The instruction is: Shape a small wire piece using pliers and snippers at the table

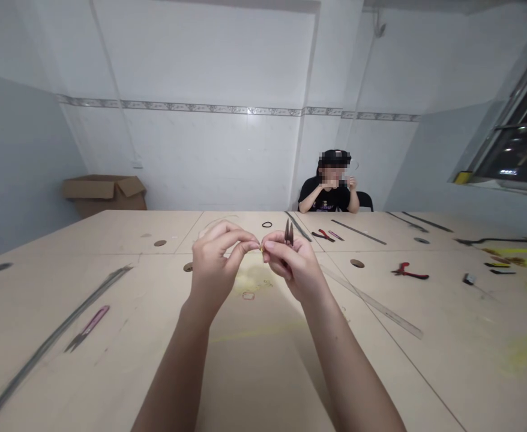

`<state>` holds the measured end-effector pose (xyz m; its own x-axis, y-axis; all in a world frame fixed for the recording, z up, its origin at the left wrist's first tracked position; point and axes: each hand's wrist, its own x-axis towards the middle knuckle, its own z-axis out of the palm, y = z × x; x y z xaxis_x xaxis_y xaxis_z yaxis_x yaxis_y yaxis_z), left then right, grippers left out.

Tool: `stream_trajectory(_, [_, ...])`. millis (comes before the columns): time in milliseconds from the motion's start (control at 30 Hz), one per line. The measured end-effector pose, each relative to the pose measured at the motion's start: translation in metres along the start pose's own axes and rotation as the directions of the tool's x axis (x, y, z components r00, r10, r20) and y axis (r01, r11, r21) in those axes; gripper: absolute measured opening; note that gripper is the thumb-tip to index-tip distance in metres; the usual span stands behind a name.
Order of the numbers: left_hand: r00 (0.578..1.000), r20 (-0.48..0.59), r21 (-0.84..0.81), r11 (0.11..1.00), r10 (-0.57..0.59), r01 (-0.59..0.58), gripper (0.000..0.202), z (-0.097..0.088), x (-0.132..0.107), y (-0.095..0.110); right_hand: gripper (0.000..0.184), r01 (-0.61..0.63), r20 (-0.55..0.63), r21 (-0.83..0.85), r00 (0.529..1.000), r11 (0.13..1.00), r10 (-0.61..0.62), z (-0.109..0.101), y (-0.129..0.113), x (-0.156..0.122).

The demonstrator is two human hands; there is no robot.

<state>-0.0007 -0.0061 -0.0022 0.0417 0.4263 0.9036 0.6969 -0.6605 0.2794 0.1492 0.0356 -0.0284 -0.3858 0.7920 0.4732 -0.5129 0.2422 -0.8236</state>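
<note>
A small yellow bit [261, 250] is sitting between the fingertips of both hands, up above the table [254, 372]. It is too tiny for me to tell which way it is pointing. The left hand [216, 255] is pinching it with thumb and finger, and its wrist is bending in to the right. The right hand [294, 264] is pinching near it too, with its thumb on top. That hand is also gripping a dark two-bladed tool [287, 233]. The tool's long way is running nearly straight up in the view, with both tips pointing up and spreading a little apart. Both arms are reaching forward and leaning toward each other.
</note>
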Motion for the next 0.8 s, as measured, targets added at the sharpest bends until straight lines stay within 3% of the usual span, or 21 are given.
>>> stream_trajectory(200, [0.998, 0.055, 0.010, 1.000, 0.004, -0.004, 0.014, -0.002, 0.001, 0.002, 0.018, -0.026, 0.001, -0.177, 1.000, 0.984, 0.026, -0.005, -0.008, -0.001])
stream_trajectory(367, [0.993, 0.114, -0.059, 0.998, 0.028, -0.021, 0.015, -0.004, 0.000, -0.001, 0.015, -0.001, 0.090, -0.222, 0.996, 0.975, 0.021, -0.010, -0.010, -0.001])
stream_trajectory(567, [0.991, 0.114, -0.053, 0.997, 0.065, -0.060, 0.016, -0.007, 0.001, -0.002, 0.017, 0.046, 0.046, -0.256, 0.998, 0.966, -0.035, -0.008, -0.008, -0.002])
stream_trajectory(800, [0.975, 0.202, -0.060, 0.995, 0.089, -0.078, 0.026, -0.011, 0.001, -0.003, 0.015, 0.081, 0.163, -0.283, 0.986, 0.956, -0.035, -0.012, -0.007, -0.001])
